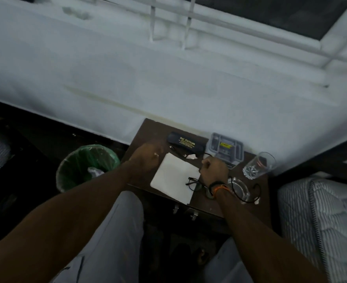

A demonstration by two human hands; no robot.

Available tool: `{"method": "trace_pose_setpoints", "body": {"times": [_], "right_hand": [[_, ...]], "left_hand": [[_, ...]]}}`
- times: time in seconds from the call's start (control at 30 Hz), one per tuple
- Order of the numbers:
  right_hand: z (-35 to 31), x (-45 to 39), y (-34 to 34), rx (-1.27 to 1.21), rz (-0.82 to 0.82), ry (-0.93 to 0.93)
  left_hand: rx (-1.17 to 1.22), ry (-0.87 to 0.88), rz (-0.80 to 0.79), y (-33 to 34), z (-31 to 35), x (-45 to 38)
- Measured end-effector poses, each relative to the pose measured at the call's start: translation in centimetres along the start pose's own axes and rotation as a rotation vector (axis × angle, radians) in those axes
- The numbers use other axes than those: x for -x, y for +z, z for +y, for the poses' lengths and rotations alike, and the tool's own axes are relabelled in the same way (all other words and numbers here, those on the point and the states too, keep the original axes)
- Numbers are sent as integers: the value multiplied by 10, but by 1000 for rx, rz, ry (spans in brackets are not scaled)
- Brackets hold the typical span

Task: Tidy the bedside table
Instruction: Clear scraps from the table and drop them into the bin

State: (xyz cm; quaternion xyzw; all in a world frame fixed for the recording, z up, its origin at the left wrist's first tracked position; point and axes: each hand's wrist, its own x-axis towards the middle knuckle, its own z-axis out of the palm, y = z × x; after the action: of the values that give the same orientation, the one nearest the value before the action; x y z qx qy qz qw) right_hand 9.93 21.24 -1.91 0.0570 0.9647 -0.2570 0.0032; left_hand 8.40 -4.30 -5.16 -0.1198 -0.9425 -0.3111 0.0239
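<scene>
The bedside table (148, 129) carries most of its clutter toward the far edge and right side: a black spectacle case (185, 143) by the far edge, a grey plastic box (225, 149) beside it, a drinking glass (259, 165) at the far right corner, a glass ashtray (238, 189) near the right front. A white cloth or paper sheet (174, 178) lies in the middle, with spectacles (196, 183) touching its right front corner, and small paper scraps (191, 156) sit just below the case.

I judge the step in hand to be clearing scraps into the green-lined bin (86, 166) standing left of the table. I'd gather every bit first, keep the fist tight over the table's left edge, and only release once above the bin.

My left hand (148, 157) is curled near the left edge, pinching something small and pale; I cannot tell what. My right hand (214, 168) is clenched, knuckles up, over the sheet's right corner, wrist banded; whether it holds anything I cannot tell.
</scene>
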Motion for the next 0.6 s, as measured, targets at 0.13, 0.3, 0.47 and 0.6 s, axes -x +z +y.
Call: {"method": "trace_pose_setpoints", "body": {"times": [0.13,0.3,0.47,0.6], "right_hand": [[20,6,-9,7,41,9],[52,14,-21,-49,151,-13],[85,17,-27,-45,298,-15],[118,21,-32,75,428,32]], "left_hand": [[82,-32,-114,18,33,-33],[95,-167,-129,36,70,-67],[28,-222,-225,55,84,-95],[-29,-327,-281,74,89,-105]]}}
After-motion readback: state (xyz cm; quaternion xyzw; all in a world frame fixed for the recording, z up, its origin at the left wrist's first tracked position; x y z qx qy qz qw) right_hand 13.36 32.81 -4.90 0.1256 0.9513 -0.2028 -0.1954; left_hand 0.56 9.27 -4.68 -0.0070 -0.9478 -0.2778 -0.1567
